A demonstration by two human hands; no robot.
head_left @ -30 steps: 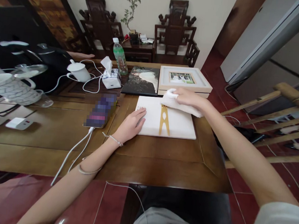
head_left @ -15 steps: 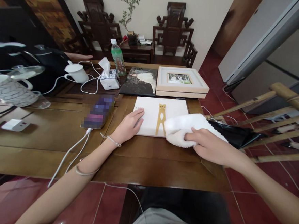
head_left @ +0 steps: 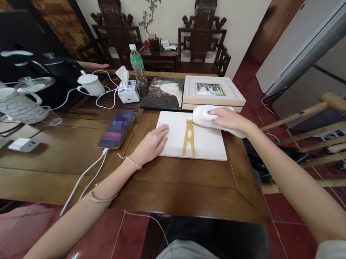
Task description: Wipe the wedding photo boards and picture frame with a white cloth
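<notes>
A white square panel (head_left: 207,141) with a gold figure (head_left: 189,137) on it lies flat on the wooden table (head_left: 171,188). My left hand (head_left: 152,144) rests on the panel's left edge, fingers flat and stretched out. My right hand (head_left: 228,118) presses a white cloth (head_left: 203,117) against the panel's far right corner, fingers curled over the cloth.
Behind the panel lie a dark photo print (head_left: 163,92) and a pale framed photo (head_left: 211,91). A phone (head_left: 115,128) with a white cable, a tissue box (head_left: 128,91), a green bottle (head_left: 138,65), a white teapot (head_left: 90,83) and kettles (head_left: 15,103) stand to the left. Another person's hand (head_left: 96,65) lies at the far edge. Bamboo chair (head_left: 323,132) at the right.
My right hand swept the cloth from the panel's far edge down to its near right corner, then back up to the far right corner. The left hand stayed put.
</notes>
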